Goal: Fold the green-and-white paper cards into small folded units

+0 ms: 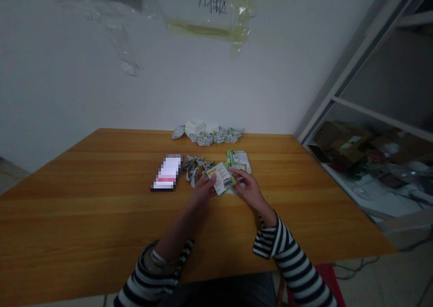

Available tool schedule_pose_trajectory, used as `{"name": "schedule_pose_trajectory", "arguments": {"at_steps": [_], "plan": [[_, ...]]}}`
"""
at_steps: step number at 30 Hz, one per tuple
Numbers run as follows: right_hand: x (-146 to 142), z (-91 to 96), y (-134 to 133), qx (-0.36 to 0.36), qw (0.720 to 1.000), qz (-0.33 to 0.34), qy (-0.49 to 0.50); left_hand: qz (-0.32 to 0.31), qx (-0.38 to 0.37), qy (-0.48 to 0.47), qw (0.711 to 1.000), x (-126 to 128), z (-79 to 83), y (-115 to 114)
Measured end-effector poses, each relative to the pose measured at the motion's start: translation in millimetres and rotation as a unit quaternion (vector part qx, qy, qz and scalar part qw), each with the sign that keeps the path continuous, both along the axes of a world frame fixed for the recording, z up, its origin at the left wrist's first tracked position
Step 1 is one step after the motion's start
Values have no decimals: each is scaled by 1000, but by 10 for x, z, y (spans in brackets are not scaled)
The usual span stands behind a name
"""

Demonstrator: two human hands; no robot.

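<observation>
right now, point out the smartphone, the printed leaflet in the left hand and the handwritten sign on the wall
Smartphone (167, 173): head view, middle of its screen.
Printed leaflet (221, 179): head view, middle of its visible face.
Handwritten sign (207, 8): head view, middle of its sheet.

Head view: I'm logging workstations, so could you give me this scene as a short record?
surface: brown wooden table
left hand: holds white paper sheet with coloured print
right hand: fingers at that sheet's right edge
left side: black-edged rectangular phone, screen lit
beside phone: small folded printed-paper pieces
beyond right hand: flat green-and-white printed papers
far edge: crumpled-looking green-and-white folded paper
</observation>
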State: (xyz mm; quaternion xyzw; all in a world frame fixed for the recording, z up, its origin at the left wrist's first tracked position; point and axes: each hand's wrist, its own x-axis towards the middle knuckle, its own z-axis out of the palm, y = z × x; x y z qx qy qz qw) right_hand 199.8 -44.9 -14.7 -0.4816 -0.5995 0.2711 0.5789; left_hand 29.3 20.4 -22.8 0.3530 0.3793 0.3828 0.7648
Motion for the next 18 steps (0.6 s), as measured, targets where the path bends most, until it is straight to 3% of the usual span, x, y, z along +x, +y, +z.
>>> {"name": "schedule_pose_trajectory", "arguments": {"at_steps": [5, 8, 13, 18], "plan": [[83, 23, -10, -9, 999, 25, -27, -65, 3, 6, 998, -11, -38, 2], [85, 50, -14, -12, 999, 32, -10, -96, 45, 5, 994, -1, -54, 2], [42, 20, 17, -27, 999, -5, 46, 13, 167, 7, 986, 24, -30, -41], [-17, -61, 46, -73, 987, -65, 126, 23, 260, 21, 965, 40, 80, -95]]}}
